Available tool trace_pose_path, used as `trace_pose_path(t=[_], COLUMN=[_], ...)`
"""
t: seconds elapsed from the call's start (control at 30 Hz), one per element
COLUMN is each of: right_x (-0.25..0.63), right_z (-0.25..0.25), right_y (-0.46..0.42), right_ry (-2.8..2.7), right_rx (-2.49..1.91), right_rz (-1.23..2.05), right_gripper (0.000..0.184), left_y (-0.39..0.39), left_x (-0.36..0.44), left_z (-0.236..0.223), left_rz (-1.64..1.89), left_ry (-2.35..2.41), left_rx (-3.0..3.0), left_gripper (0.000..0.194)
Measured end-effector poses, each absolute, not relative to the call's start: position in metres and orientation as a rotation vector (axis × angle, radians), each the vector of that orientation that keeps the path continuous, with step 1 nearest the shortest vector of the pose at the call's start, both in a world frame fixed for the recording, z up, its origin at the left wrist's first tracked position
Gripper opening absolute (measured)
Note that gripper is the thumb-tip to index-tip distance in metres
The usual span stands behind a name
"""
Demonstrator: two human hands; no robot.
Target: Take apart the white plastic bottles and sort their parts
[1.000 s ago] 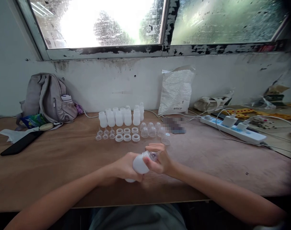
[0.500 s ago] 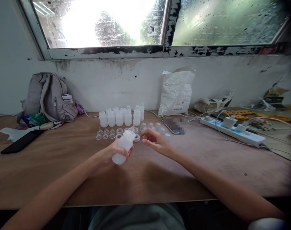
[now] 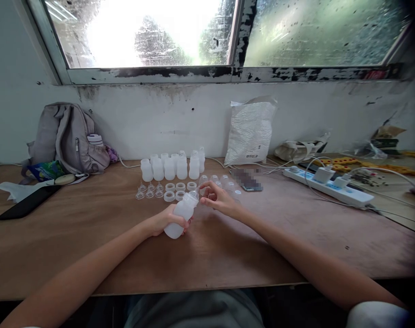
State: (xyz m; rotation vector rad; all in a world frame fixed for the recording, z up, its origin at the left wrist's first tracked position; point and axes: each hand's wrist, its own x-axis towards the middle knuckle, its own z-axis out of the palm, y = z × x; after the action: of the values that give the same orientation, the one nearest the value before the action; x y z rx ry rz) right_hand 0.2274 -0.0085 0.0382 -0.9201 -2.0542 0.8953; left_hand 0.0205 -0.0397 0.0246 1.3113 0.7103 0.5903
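My left hand is wrapped round a frosted white baby bottle. The bottle tilts, its top pointing up and to the right. A clear nipple shows at its mouth; whether a ring sits round it I cannot make out. Beside this top, my right hand hovers with curled fingers, thumb and forefinger apart, nothing visible between them. Behind the hands lie white bottle rings, clear nipples to their left and clear caps to their right, partly covered by the right hand. Several frosted bottles stand upright behind.
A phone lies right of the caps, with a white plastic bag against the wall. Farther right is a power strip with cables. At the left are a grey backpack and a flat black object.
The bottle in my left hand has moved slightly right and down. My right hand has shifted a little left, its fingers more curled and closer to the bottle's top.
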Motion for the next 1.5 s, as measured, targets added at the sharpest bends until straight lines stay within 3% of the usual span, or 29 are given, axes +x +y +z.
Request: trace_pose_path(t=[0.27,0.53,0.67,0.83,0.97,1.1,1.37,1.5], right_x=[0.217,0.215,0.223,0.231,0.226,0.221,0.209,0.197], right_z=[0.039,0.042,0.045,0.025,0.013,0.025,0.039,0.047], right_y=[-0.022,-0.024,-0.014,-0.006,-0.010,-0.018,-0.031,-0.029], right_ry=[-2.129,-1.925,-1.833,-2.315,-2.504,-2.306,-2.031,-1.979], right_rx=[-0.789,-0.751,-0.863,-1.144,-1.147,-0.986,-0.806,-0.807], right_rz=[0.946,1.200,0.984,0.402,0.298,0.392,0.839,0.864], right_gripper=[0.037,0.032,0.034,0.036,0.042,0.050,0.024,0.022], left_y=[-0.042,-0.040,-0.038,-0.037,-0.037,-0.038,-0.043,-0.044], left_x=[0.022,0.019,0.019,0.024,0.027,0.029,0.031,0.031], left_z=[0.028,0.027,0.022,0.018,0.016,0.011,0.013,0.016], left_rz=[0.544,0.481,0.610,0.903,0.960,0.969,0.974,1.084], left_ry=[0.732,0.708,0.694,0.723,0.729,0.724,0.830,0.799], left_rx=[1.326,1.310,1.178,1.052,1.079,1.136,1.134,1.157], left_gripper=[0.023,0.025,0.027,0.029,0.036,0.046,0.050,0.044])
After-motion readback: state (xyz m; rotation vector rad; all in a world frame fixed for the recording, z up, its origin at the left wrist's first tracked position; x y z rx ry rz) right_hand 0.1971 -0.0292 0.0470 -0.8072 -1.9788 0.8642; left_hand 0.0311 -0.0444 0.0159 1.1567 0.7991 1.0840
